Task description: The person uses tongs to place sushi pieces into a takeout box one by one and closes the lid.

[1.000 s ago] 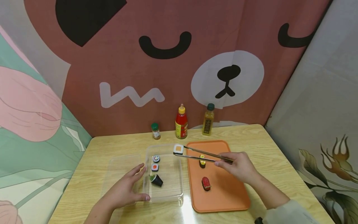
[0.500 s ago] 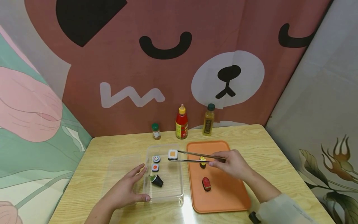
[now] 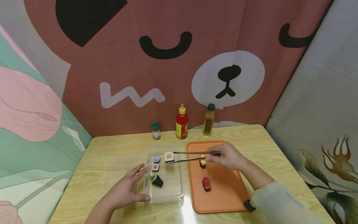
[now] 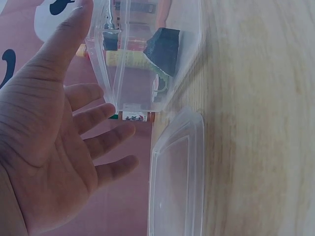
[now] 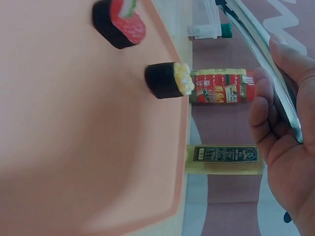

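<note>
My right hand (image 3: 225, 155) grips a pair of metal tongs (image 3: 195, 152), also visible in the right wrist view. Between the tongs' tips is a square sushi roll (image 3: 169, 156) with a yellow-orange centre, held over the clear plastic container (image 3: 172, 196). Inside that container, along its left side, lie a round sushi roll (image 3: 156, 159), a square roll with a red centre (image 3: 155, 167) and a dark cone-shaped hand roll (image 3: 157, 180). My left hand (image 3: 124, 189) is at the container's left side, fingers spread and relaxed; whether it touches the wall I cannot tell.
An orange tray (image 3: 221, 202) holds a yellow-topped sushi (image 3: 202, 162) and a red-topped sushi (image 3: 206, 184). A clear lid (image 3: 112, 165) lies left of the container. At the back stand a green-capped jar (image 3: 156, 132), a red sauce bottle (image 3: 181, 124) and an oil bottle (image 3: 208, 121).
My right hand has moved left and slightly up in the view, carrying the square roll in the tongs from the container's back right corner to further over its inside. The left hand stays put.
</note>
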Demonstrator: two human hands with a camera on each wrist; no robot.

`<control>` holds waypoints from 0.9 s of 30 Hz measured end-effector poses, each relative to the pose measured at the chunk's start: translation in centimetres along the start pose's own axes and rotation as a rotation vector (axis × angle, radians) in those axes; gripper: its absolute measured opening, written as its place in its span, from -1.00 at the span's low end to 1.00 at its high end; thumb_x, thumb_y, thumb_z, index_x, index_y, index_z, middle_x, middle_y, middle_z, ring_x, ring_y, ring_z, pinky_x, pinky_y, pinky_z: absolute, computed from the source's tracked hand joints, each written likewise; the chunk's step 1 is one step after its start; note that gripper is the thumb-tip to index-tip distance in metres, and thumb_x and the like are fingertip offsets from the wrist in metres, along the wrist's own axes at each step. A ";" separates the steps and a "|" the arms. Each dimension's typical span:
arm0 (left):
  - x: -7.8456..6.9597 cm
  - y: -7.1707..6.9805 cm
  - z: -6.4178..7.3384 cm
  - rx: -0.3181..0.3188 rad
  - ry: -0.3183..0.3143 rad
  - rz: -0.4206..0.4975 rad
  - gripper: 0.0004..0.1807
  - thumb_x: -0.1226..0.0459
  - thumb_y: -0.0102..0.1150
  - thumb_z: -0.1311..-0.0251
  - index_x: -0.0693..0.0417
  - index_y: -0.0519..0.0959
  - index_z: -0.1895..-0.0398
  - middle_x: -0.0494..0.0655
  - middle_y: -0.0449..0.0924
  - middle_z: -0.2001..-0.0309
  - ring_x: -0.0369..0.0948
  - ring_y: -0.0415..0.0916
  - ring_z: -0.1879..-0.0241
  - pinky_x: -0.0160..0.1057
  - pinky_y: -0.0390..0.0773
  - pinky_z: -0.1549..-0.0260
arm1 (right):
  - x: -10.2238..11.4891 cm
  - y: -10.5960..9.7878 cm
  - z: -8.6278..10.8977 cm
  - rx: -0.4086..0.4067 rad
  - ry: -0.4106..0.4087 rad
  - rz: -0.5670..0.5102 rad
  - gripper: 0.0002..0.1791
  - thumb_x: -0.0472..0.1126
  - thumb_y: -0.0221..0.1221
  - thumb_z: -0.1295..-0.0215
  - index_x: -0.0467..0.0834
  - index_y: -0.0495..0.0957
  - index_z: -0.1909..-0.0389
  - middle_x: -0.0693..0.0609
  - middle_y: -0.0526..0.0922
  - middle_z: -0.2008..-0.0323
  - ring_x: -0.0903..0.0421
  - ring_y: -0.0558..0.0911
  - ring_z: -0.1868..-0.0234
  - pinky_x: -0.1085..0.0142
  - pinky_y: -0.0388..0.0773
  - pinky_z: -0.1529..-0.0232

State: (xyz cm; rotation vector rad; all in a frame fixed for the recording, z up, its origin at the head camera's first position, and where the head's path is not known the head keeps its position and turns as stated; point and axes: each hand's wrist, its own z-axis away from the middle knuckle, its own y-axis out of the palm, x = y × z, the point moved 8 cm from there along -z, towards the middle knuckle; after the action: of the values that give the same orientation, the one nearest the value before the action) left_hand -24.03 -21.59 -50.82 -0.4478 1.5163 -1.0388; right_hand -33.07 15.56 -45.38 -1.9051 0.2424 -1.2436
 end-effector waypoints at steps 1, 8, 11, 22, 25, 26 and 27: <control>0.0 0.0 0.0 -0.002 -0.001 0.001 0.23 -0.23 0.60 0.12 0.08 0.26 -0.60 -0.03 0.08 -0.64 0.15 0.10 -0.55 0.25 0.34 -0.34 | 0.1 -0.1 -0.3 0.009 -0.002 0.007 -0.55 0.16 0.38 -0.33 -0.09 0.78 -0.01 0.12 0.81 0.14 0.24 0.76 0.16 0.32 0.70 0.20; 0.0 0.0 0.1 0.000 -0.002 0.007 0.23 -0.22 0.61 0.12 0.07 0.25 -0.60 -0.04 0.07 -0.64 0.15 0.10 -0.55 0.25 0.33 -0.35 | 0.6 -0.1 -1.9 0.069 -0.059 0.032 -0.63 0.09 0.40 -0.33 -0.08 0.80 0.03 0.12 0.81 0.18 0.30 0.75 0.29 0.34 0.68 0.28; 0.1 0.0 0.1 0.003 0.001 0.007 0.24 -0.23 0.60 0.11 0.06 0.24 -0.61 -0.04 0.06 -0.64 0.16 0.10 -0.54 0.25 0.34 -0.34 | 0.6 -0.1 -2.6 0.090 -0.086 0.027 -0.64 0.04 0.41 -0.33 -0.11 0.79 0.02 0.06 0.82 0.18 0.30 0.74 0.31 0.34 0.69 0.29; 0.4 -0.1 0.2 0.002 0.005 -0.004 0.24 -0.26 0.57 0.10 0.06 0.23 -0.61 -0.06 0.05 -0.64 0.14 0.10 -0.55 0.24 0.35 -0.34 | 1.2 -0.8 -5.8 0.174 -0.047 0.115 -0.55 0.08 0.44 -0.29 -0.18 0.78 -0.02 0.07 0.81 0.16 0.26 0.74 0.25 0.27 0.71 0.22; 0.4 0.0 0.1 0.005 0.009 -0.003 0.24 -0.26 0.57 0.09 0.05 0.23 -0.62 -0.07 0.05 -0.65 0.14 0.10 -0.55 0.23 0.35 -0.33 | 1.6 -0.9 -6.7 0.202 -0.050 0.138 -0.58 0.07 0.45 -0.28 -0.15 0.79 0.01 0.09 0.81 0.18 0.26 0.73 0.26 0.27 0.71 0.23; 0.4 0.0 0.1 0.005 0.010 -0.002 0.23 -0.26 0.57 0.09 0.05 0.23 -0.62 -0.06 0.05 -0.65 0.14 0.10 -0.55 0.24 0.36 -0.33 | 1.8 -0.9 -7.1 0.212 -0.057 0.148 -0.58 0.06 0.44 -0.29 -0.15 0.79 0.01 0.07 0.81 0.18 0.26 0.74 0.25 0.27 0.71 0.22; 0.4 0.0 0.1 0.004 0.010 0.000 0.23 -0.25 0.57 0.09 0.05 0.23 -0.62 -0.05 0.05 -0.65 0.14 0.10 -0.55 0.24 0.35 -0.33 | 2.0 -0.9 -7.4 0.219 -0.062 0.162 -0.58 0.07 0.44 -0.29 -0.15 0.80 0.01 0.06 0.81 0.17 0.26 0.74 0.24 0.27 0.71 0.21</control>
State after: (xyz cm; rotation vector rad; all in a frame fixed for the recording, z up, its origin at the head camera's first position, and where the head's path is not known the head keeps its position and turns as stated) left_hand -23.99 -21.94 -51.04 -0.4403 1.5228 -1.0454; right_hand -38.42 11.09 -42.14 -1.6975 0.2138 -1.0570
